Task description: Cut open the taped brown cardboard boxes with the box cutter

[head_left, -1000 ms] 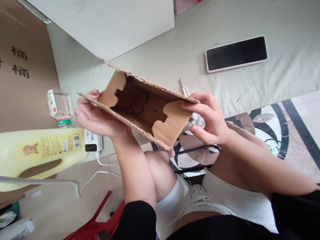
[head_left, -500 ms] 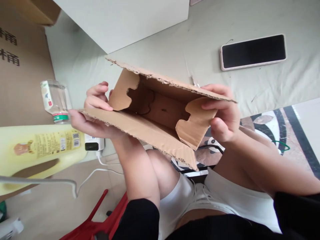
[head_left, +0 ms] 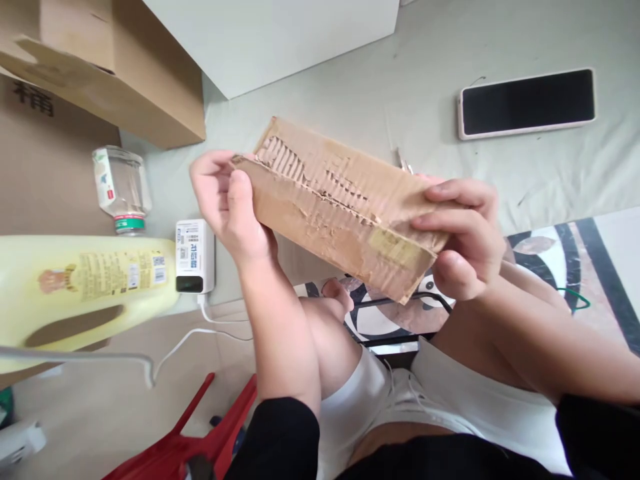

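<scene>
Between my two hands is a brown cardboard box (head_left: 320, 213), tilted and held above my lap. Its two long top flaps lie folded together, meeting along a ragged seam with torn, corrugated patches. A yellowish strip of tape residue marks the lower right end. My left hand (head_left: 233, 207) grips the left end, thumb on the flap and fingers behind the corner. At the other end, my right hand (head_left: 463, 233) is closed on the box with fingers across the top and thumb below. The inside of the box is hidden.
A phone (head_left: 527, 103) lies on the pale cloth (head_left: 430, 53) at right. To the left are a clear bottle (head_left: 123, 187), a large yellow bottle (head_left: 100, 280), a cabled white power bank (head_left: 195, 257) and a bigger carton (head_left: 150, 87). A white box (head_left: 280, 40) stands behind.
The flaps that stood open have come together over the box opening. My left hand has shifted its grip to the left end, thumb now on top.
</scene>
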{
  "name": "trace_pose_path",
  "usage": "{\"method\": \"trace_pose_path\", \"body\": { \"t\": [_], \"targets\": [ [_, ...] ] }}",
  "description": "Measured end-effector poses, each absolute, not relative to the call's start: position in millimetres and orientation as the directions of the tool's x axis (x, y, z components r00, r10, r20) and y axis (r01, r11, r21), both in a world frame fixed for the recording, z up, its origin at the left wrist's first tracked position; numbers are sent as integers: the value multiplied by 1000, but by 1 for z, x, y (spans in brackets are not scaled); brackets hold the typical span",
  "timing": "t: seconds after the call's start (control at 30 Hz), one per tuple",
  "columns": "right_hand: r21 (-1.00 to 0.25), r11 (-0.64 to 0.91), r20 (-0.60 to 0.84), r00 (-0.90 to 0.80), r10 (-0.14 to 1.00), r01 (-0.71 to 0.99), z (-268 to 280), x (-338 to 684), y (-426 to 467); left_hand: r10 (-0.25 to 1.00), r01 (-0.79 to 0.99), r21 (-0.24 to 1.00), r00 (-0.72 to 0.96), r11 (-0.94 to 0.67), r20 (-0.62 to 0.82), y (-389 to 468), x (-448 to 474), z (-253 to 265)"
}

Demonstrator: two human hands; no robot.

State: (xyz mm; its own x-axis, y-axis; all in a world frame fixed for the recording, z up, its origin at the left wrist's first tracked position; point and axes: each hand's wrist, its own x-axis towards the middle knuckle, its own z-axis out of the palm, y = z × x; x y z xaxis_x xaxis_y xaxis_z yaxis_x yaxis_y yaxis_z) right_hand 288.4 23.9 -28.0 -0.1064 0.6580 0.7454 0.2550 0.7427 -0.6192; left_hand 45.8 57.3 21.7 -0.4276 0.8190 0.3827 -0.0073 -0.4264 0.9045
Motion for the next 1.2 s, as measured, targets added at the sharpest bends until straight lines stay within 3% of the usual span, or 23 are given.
{"method": "trace_pose_path", "body": {
  "t": [0.13,0.3,0.5,0.77,0.93,1.07,1.2],
  "targets": [
    [-591,773,771,-120,625,232,-22,289,24,787,92,882,-416,-463,456,62,42,18],
    [-605,753,749,-134,649,260,-22,289,26,805,249,888,-380,-385,456,62,41,21],
    [-579,766,755,-171,633,278,-15,291,24,850,246,898,-306,-365,429,61,32,21],
    [-601,727,723,-162,671,331,-14,289,20,822,273,804,-75,-528,565,73,2,3],
    [-603,720,704,-195,683,343,-14,291,19,814,252,828,-188,-501,550,72,13,5],
    [-696,686,664,-174,727,213,-24,290,20,843,203,882,-266,-425,467,72,17,11],
    [-869,470,440,-192,877,156,-28,290,18,796,167,937,-495,-306,349,77,1,10]
  ]
}}
